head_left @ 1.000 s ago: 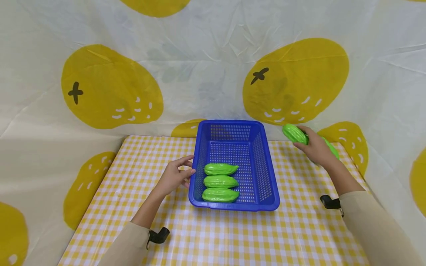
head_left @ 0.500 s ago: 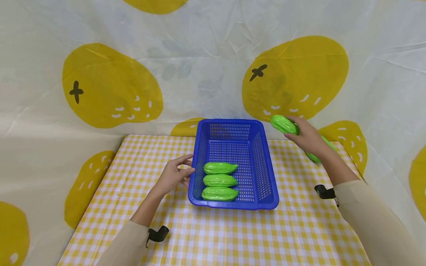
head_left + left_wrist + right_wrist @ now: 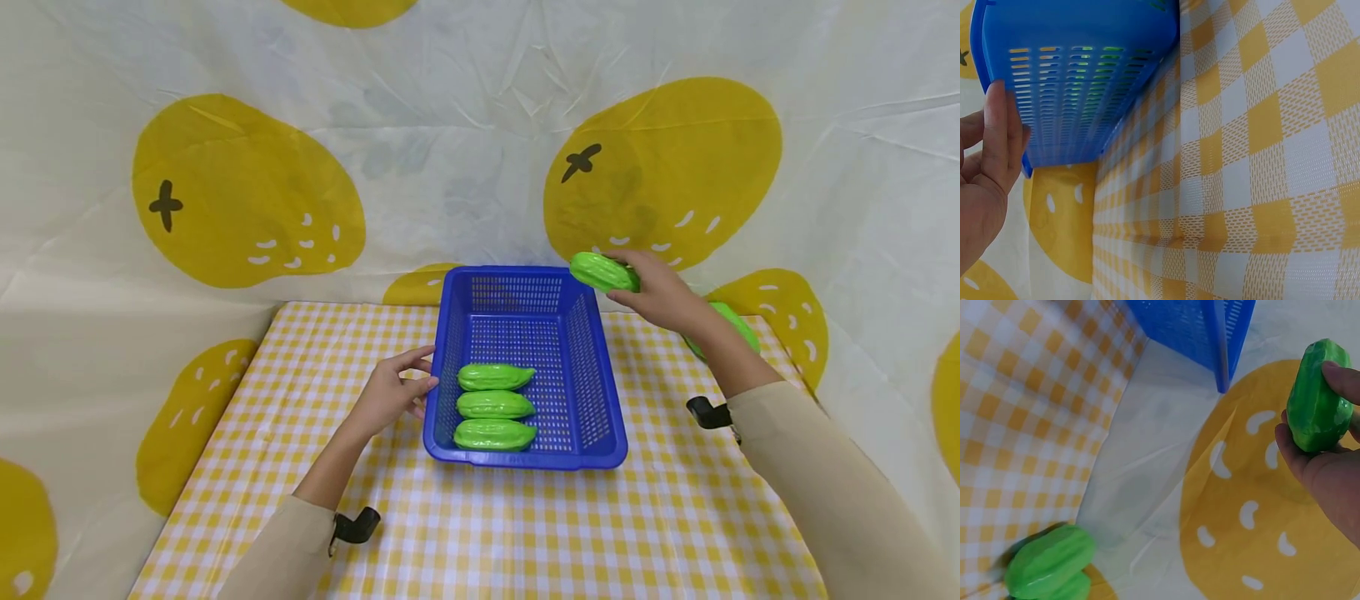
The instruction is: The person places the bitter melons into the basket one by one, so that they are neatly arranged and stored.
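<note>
My right hand (image 3: pixel 660 292) grips a bright green, ridged bitter melon (image 3: pixel 600 272) in the air by the far right corner of the blue plastic basket (image 3: pixel 618 454). In the right wrist view, thumb and fingers wrap around this bitter melon (image 3: pixel 1317 403). Three similar bitter melons (image 3: pixel 495 406) lie side by side, one behind another, along the basket's left half. My left hand (image 3: pixel 386 396) touches the basket's left side near the rim; in the left wrist view its fingers (image 3: pixel 997 125) lie fairly straight against the slotted wall.
More green bitter melons (image 3: pixel 731 325) lie at the table's far right, partly behind my right forearm; two show in the right wrist view. A yellow-and-white checked cloth (image 3: pixel 525 533) covers the table. A fruit-print curtain (image 3: pixel 465 192) hangs right behind it.
My right hand has carried the bitter melon leftward and slightly up, from the right side of the table to the basket's far right corner. My left hand has stayed against the basket.
</note>
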Demonstrator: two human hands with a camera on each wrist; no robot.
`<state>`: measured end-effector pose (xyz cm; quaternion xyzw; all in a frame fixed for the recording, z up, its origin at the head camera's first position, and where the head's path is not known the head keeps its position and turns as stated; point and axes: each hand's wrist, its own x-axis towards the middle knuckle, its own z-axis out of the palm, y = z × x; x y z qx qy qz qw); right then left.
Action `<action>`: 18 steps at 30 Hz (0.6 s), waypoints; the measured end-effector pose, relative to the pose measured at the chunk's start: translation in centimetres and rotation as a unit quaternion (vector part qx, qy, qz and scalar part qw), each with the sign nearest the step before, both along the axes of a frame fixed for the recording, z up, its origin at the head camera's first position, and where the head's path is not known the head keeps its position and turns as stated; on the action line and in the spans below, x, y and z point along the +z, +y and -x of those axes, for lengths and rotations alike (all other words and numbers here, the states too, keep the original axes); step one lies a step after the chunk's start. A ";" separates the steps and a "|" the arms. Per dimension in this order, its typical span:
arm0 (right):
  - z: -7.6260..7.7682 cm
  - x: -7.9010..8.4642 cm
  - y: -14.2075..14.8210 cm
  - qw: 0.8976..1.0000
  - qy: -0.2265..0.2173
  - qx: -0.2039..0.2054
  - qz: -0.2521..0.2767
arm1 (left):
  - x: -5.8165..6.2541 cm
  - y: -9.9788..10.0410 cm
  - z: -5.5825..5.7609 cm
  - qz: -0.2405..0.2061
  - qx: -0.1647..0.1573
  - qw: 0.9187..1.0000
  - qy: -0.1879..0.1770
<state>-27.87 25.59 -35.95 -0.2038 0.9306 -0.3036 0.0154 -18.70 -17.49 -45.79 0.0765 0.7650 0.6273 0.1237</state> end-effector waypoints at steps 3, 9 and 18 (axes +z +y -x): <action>0.1 0.2 -0.9 1.000 -0.016 0.004 -0.009 | 0.0 0.0 0.1 -0.001 -0.003 1.000 0.000; 0.5 0.2 -2.5 0.999 -0.036 0.017 -0.026 | 0.1 -0.1 0.1 -0.001 -0.002 1.000 0.002; 1.8 0.2 -5.1 0.996 -0.023 0.071 -0.048 | 0.2 0.0 0.1 -0.004 -0.002 1.000 -0.002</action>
